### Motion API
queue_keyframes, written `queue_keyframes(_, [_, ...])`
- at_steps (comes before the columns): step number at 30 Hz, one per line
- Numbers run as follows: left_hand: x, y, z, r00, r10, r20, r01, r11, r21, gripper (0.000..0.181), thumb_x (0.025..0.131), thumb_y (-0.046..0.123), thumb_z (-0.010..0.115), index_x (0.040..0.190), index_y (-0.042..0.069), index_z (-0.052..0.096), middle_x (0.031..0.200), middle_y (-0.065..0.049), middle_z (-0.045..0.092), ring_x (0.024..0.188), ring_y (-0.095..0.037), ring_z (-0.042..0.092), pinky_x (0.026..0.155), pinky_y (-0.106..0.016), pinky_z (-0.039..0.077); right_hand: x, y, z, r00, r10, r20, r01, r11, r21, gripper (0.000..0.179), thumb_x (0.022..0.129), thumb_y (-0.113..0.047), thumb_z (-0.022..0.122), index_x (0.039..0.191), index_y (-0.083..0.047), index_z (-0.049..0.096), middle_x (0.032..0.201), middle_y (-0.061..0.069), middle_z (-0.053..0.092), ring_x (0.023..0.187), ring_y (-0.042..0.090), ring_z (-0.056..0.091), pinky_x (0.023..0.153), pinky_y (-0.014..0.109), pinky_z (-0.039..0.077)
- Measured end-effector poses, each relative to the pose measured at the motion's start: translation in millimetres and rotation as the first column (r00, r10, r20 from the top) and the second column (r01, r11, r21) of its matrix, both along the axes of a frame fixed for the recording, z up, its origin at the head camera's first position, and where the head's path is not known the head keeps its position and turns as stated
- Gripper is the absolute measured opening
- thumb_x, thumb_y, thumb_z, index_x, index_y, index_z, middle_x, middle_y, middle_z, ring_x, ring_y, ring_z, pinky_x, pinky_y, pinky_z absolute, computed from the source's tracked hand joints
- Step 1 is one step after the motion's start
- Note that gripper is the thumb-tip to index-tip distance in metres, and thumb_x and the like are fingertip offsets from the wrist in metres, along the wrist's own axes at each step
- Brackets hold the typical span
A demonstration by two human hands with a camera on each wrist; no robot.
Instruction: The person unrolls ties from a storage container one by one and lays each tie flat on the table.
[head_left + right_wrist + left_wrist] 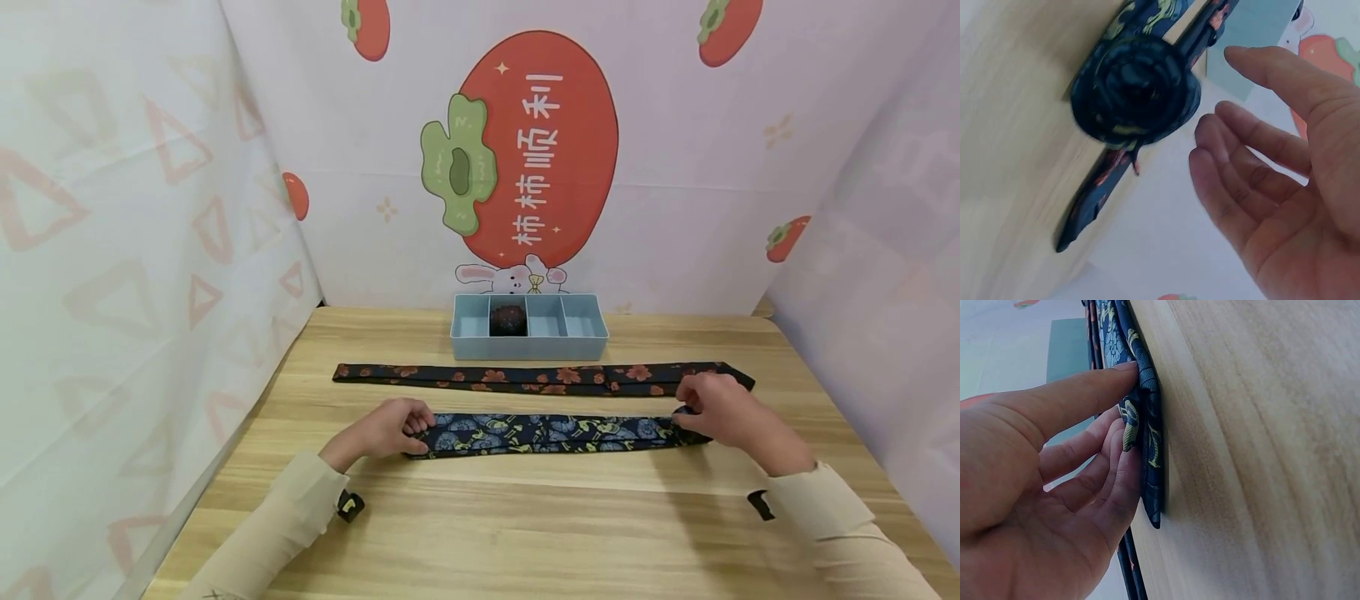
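Observation:
A dark blue necktie (540, 433) with blue and yellow figures lies lengthwise across the table. At its left end, my left hand (392, 427) pinches the fabric; the left wrist view shows the thumb over the folded layers and fingers behind them. The tie's right end is wound into a round coil (1136, 90). My right hand (716, 407) is beside this coil, its fingers loosely bent, and the right wrist view shows a gap between them and the coil. Behind lies a second dark necktie (480, 377) with reddish flowers, stretched out flat.
A light blue divided box (528, 348) stands at the back of the table against the printed cloth (375, 250). One compartment holds a dark rolled item (508, 320). Cloth walls border the table on the left and right.

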State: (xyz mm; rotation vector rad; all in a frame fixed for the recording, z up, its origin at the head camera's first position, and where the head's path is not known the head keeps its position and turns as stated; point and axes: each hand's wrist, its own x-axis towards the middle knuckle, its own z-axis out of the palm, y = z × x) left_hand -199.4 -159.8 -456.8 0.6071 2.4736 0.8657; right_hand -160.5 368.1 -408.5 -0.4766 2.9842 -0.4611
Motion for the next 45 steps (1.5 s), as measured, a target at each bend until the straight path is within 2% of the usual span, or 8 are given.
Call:
queue_keyframes(5, [0.1, 0.6, 1.0, 1.0, -0.004, 0.003, 0.004, 1.0, -0.002, 0.029, 0.088, 0.007, 0.085, 0.113, 0.006, 0.069, 0.102, -0.003, 0.065, 0.092, -0.013, 0.06, 0.083, -0.028, 0.056, 0.1, -6.9, -5.5, 0.999, 0.032, 0.012, -0.032, 0.999, -0.002, 0.025, 0.085, -0.013, 0.087, 0.099, 0.0, 0.071, 0.088, 0.006, 0.069, 0.076, 0.013, 0.063, 0.068, 0.039, 0.059])
queue_keyframes(12, [-0.1, 0.0, 1.6, 1.0, -0.011, 0.004, 0.011, 1.0, -0.003, 0.03, 0.089, 0.007, 0.085, 0.114, 0.006, 0.069, 0.104, -0.003, 0.066, 0.093, -0.013, 0.06, 0.084, -0.028, 0.056, 1.5, -1.4, -12.2, 0.999, -0.003, -0.039, 0.004, 1.0, 0.019, 0.028, 0.081, -0.015, 0.09, 0.095, -0.001, 0.07, 0.084, 0.005, 0.067, 0.072, 0.013, 0.059, 0.064, 0.038, 0.055])
queue_keyframes(21, [0.5, 1.1, 5.3, 1.0, -0.008, 0.015, 0.008, 1.0, -0.004, 0.029, 0.089, 0.006, 0.084, 0.114, 0.005, 0.069, 0.104, -0.004, 0.066, 0.093, -0.013, 0.06, 0.084, -0.028, 0.056, 2.8, 20.4, -15.1, 0.997, -0.017, -0.079, 0.019, 1.0, 0.023, 0.033, 0.078, -0.014, 0.092, 0.094, 0.003, 0.068, 0.085, 0.009, 0.065, 0.073, 0.016, 0.056, 0.065, 0.04, 0.053])
queue_keyframes(26, [1.0, 1.5, 6.1, 1.0, -0.006, 0.016, 0.006, 1.0, -0.004, 0.029, 0.089, 0.007, 0.084, 0.113, 0.005, 0.069, 0.103, -0.004, 0.065, 0.093, -0.013, 0.06, 0.084, -0.029, 0.056, 2.4, 35.6, -20.0, 0.997, -0.044, -0.066, 0.046, 0.999, 0.027, 0.035, 0.078, -0.015, 0.092, 0.095, 0.004, 0.069, 0.088, 0.013, 0.066, 0.075, 0.021, 0.06, 0.067, 0.044, 0.055])
queue_keyframes(32, [1.0, 0.4, 5.7, 1.0, -0.005, 0.016, 0.006, 1.0, -0.012, 0.029, 0.089, 0.007, 0.084, 0.114, 0.006, 0.069, 0.104, -0.004, 0.066, 0.093, -0.013, 0.06, 0.084, -0.029, 0.056, 1.5, 46.5, -26.0, 0.997, -0.071, -0.03, 0.072, 0.997, 0.02, 0.035, 0.081, -0.016, 0.09, 0.099, 0.006, 0.07, 0.087, 0.012, 0.066, 0.074, 0.02, 0.059, 0.067, 0.043, 0.054])
queue_keyframes(37, [1.4, -0.9, 6.2, 1.0, -0.002, 0.006, 0.002, 1.0, -0.019, 0.029, 0.089, 0.007, 0.084, 0.113, 0.006, 0.069, 0.104, -0.003, 0.066, 0.093, -0.013, 0.06, 0.084, -0.029, 0.056, 1.1, 45.3, -22.5, 0.998, -0.066, -0.02, 0.067, 0.997, 0.025, 0.035, 0.082, -0.019, 0.089, 0.098, 0.005, 0.07, 0.088, 0.012, 0.067, 0.074, 0.019, 0.058, 0.067, 0.043, 0.054])
queue_keyframes(42, [1.0, -4.0, 6.3, 1.0, 0.013, 0.007, -0.013, 1.0, -0.024, 0.029, 0.089, 0.006, 0.084, 0.114, 0.006, 0.069, 0.104, -0.004, 0.066, 0.094, -0.013, 0.06, 0.086, -0.031, 0.056, 1.9, 33.3, -14.8, 0.998, -0.059, -0.021, 0.059, 0.998, 0.018, 0.032, 0.084, -0.017, 0.088, 0.098, 0.004, 0.069, 0.083, 0.007, 0.061, 0.07, 0.016, 0.048, 0.064, 0.037, 0.046])
queue_keyframes(45, [-0.2, -6.8, 6.4, 1.0, 0.027, 0.008, -0.026, 0.999, -0.038, 0.029, 0.089, 0.007, 0.084, 0.114, 0.006, 0.069, 0.105, -0.003, 0.066, 0.095, -0.013, 0.06, 0.087, -0.032, 0.056, 2.2, 24.2, -13.4, 0.999, -0.041, -0.025, 0.041, 0.999, 0.001, 0.029, 0.084, -0.015, 0.088, 0.097, 0.002, 0.068, 0.083, 0.005, 0.06, 0.071, 0.015, 0.048, 0.064, 0.035, 0.046])
